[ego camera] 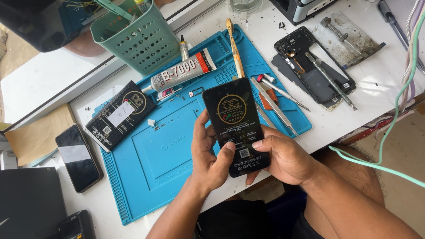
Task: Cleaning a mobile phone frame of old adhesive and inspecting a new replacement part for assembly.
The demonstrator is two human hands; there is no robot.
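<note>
Both hands clamp black screen panel [234,126] above blue mat [146,177]: left hand [212,155] cradles edge, right hand [283,157] thumb presses lower face, steadying it.

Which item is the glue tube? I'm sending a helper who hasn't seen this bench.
Find the blue work mat on the white table. At its far edge, beside the green perforated basket, lies the glue tube. It alone is a soft white and red tube with a thin metal nozzle; its neighbours are flat black boxes and metal tools.
</note>
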